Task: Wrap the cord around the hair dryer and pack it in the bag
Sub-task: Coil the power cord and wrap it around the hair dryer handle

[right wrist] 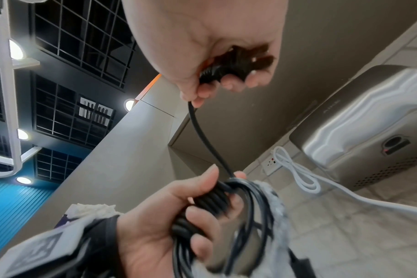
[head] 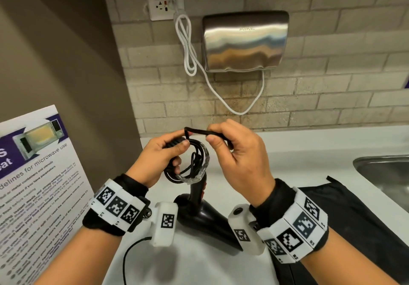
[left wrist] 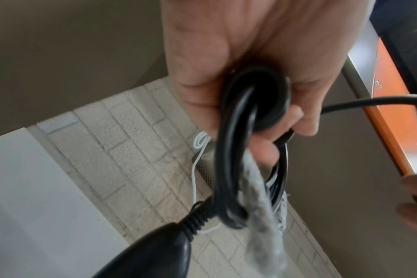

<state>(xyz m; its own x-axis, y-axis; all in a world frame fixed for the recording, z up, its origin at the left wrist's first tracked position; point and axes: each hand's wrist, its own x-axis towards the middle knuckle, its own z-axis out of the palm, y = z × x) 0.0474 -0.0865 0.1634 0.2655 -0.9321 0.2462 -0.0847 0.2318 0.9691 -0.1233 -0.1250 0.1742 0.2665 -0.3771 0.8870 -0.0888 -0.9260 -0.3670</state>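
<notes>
The black hair dryer (head: pixel 199 214) lies on the white counter (head: pixel 298 158), handle pointing up toward my hands; its handle end (left wrist: pixel 155 248) shows in the left wrist view. My left hand (head: pixel 177 152) grips a coil of black cord (head: pixel 194 163) with a strip of clear plastic on it. In the left wrist view the coil (left wrist: pixel 229 169) passes through the fingers of that hand (left wrist: pixel 262 122). My right hand (head: pixel 219 141) pinches the cord's free end, and the right wrist view shows the black plug (right wrist: pixel 231 65) inside its curled fingers (right wrist: pixel 226 80). A black bag (head: pixel 354 229) lies flat at the right.
A steel hand dryer (head: pixel 245 41) hangs on the brick wall, with a white cable (head: pixel 188 48) running to an outlet (head: pixel 164 5). A sink (head: pixel 385 174) sits at the right edge. A microwave poster (head: pixel 37 174) leans at the left.
</notes>
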